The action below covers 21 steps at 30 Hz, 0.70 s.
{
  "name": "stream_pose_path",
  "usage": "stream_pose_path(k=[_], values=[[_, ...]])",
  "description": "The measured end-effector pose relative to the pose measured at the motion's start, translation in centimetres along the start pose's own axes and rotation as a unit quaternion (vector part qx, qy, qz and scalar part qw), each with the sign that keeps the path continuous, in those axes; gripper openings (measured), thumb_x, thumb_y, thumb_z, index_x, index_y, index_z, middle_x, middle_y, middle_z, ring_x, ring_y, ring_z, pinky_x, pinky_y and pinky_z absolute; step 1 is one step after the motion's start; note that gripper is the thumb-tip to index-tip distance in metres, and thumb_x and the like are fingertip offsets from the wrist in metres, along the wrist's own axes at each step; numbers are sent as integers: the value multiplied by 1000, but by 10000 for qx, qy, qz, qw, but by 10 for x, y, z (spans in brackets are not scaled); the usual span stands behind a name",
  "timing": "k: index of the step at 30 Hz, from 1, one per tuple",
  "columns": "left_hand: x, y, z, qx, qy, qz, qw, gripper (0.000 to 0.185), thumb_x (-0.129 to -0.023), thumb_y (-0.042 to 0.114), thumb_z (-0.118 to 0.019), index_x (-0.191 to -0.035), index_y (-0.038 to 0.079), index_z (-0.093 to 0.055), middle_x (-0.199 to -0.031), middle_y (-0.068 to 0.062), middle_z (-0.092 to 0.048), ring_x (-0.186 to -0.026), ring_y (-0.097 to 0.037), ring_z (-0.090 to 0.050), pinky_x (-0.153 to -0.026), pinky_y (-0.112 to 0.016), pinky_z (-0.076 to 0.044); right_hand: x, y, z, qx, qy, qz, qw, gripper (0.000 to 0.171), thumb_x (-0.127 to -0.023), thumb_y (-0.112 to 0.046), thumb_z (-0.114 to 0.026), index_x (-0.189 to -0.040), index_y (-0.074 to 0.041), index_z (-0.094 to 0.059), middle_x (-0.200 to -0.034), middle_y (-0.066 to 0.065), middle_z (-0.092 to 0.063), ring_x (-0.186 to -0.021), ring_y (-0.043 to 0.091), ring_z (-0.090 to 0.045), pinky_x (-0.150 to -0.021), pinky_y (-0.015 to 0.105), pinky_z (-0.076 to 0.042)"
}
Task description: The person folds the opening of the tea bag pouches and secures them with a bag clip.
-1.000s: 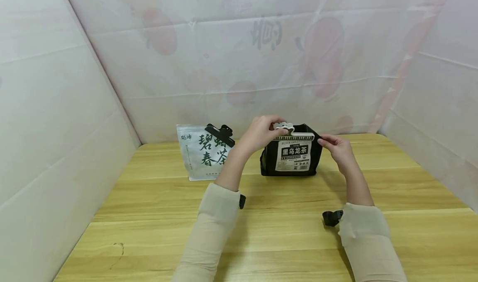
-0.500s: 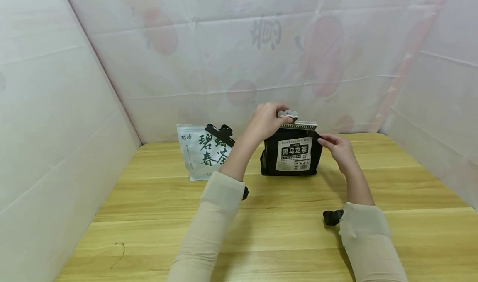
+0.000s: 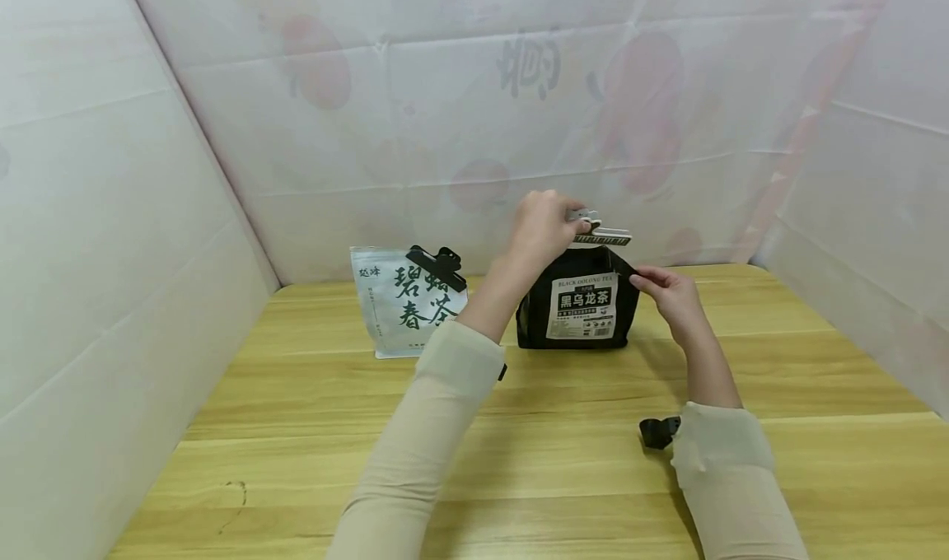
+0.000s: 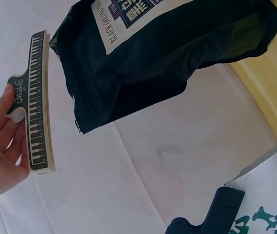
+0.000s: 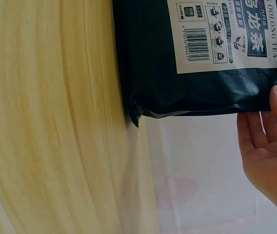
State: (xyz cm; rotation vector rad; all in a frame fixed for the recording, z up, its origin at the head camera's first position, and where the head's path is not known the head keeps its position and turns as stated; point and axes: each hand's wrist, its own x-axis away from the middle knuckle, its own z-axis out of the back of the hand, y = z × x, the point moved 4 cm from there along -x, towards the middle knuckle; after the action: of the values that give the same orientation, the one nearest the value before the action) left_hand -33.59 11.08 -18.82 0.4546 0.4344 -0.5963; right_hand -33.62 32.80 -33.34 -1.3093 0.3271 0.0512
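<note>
Black oolong tea bag (image 3: 581, 305) stands upright on the wooden worktop (image 3: 549, 453), just below the left-hand fingers and touching the right-hand fingers at its top right corner. Contents not visible; top of the bag looks loose and creased, with nothing clamped on it, in the left wrist view (image 4: 163, 58). White label with barcode faces the camera in the right wrist view (image 5: 197, 53).

Left hand (image 3: 544, 229) is raised above the bag top, fingers curled round one end of a piano-key clip (image 3: 602, 233). The clip is clear of the bag, a gap between them. In the left wrist view the clip (image 4: 37, 102) sits pinched at its handle end by the fingers (image 4: 7, 117), keyboard print along its edge; whether its jaws are parted, cannot tell.

Right hand (image 3: 670, 292) pinches the top right corner of the black bag, fingers narrow on the folded edge. Right wrist view shows the fingers (image 5: 265, 131) against the bag's creased rim.

White tea pouch (image 3: 404, 301) stands to the left of the left forearm, well apart from both hands' fingers, green characters on the front. A black clip (image 3: 437, 265) sits clamped on its top right corner, so that pouch is closed; contents not visible.

Beige sleeves (image 3: 430, 436) cover both forearms.
</note>
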Motion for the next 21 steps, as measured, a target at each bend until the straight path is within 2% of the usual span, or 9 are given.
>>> stream_pose_path(k=[2, 5, 8, 15, 17, 21], values=[[-1, 2, -1, -46, 53, -54, 10000, 20, -83, 28, -68, -101, 19, -73, -94, 6, -69, -84, -11, -61, -78, -19, -43, 0, 0, 0, 10, 12, -8, 10000, 9, -88, -22, -64, -87, -30, -65, -81, -23, -61, -89, 1, -51, -97, 42, -30], [-2, 4, -4, -121, 34, -139, 9998, 11, -86, 24, -66, -86, 18, -75, -83, 8, -68, -73, -9, -59, -73, -17, -41, 0, -1, -2, 10, 13, -16, 10000, 7, -87, -24, -65, -87, -31, -65, -82, -22, -62, -89, 2, -51, -97, 44, -30], [-4, 7, -7, -263, -14, -225, 9994, 15, -87, 21, -65, -73, 17, -72, -73, 8, -65, -65, -9, -51, -65, -18, -38, 0, -1, -3, -24, 15, -24, 10000, 6, -86, -25, -66, -87, -31, -65, -83, -22, -62, -90, 2, -51, -97, 43, -30], [-7, 13, -12, -746, -234, -388, 9962, 18, -89, 20, -62, -73, 18, -70, -70, 7, -61, -61, -10, -44, -63, -19, -35, 0, -1, -2, -23, 49, -48, 10000, 4, -86, -25, -66, -88, -29, -66, -84, -22, -62, -89, 1, -51, -97, 42, -31], [-9, 17, -13, -920, -360, -410, 9943, 22, -91, 20, -60, -70, 17, -66, -67, 7, -57, -59, -10, -39, -60, -19, -32, 1, -2, -1, 11, 49, -54, 10000, 5, -86, -26, -66, -90, -27, -67, -86, -22, -62, -90, 0, -51, -97, 43, -30], [-16, 27, -14, -1369, -543, -518, 9877, 29, -91, 15, -55, -63, 17, -50, -60, 6, -45, -58, -10, -31, -56, -21, -24, 2, -3, 2, 96, 54, -81, 9999, 6, -86, -28, -66, -92, -27, -66, -86, -23, -60, -91, 0, -50, -99, 47, -29]])
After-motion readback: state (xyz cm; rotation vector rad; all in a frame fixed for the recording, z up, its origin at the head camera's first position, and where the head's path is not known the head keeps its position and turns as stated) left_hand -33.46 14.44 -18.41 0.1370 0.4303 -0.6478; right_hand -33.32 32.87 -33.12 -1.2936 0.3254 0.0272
